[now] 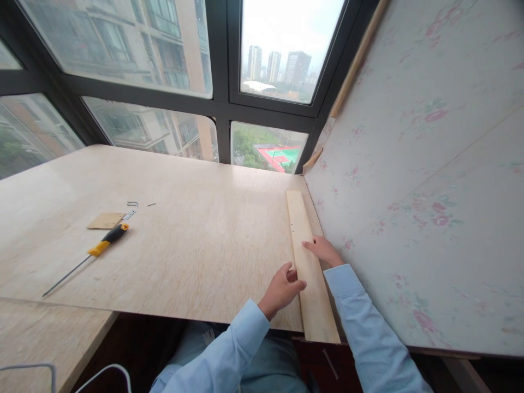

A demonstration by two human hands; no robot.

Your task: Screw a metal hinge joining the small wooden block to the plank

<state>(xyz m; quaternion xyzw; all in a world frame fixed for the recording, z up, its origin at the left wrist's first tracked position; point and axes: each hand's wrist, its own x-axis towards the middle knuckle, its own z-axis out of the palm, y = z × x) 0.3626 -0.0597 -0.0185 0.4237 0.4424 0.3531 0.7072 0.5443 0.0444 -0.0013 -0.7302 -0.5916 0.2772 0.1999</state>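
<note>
Left hand (pixel 282 288) curls nearer than right hand (pixel 326 251).

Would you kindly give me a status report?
Left hand, right hand: at opposite edges of wooden board. Board lying on countertop, beside wall. Screwdriver away left, clear of board.

Room to pass lies between the screwdriver (pixel 108 240) and the board (pixel 315 289); the wall (pixel 409 164) crowds the board's right side.

specks (pixel 293 231) on plank (pixel 317 295) too sm for id
</note>
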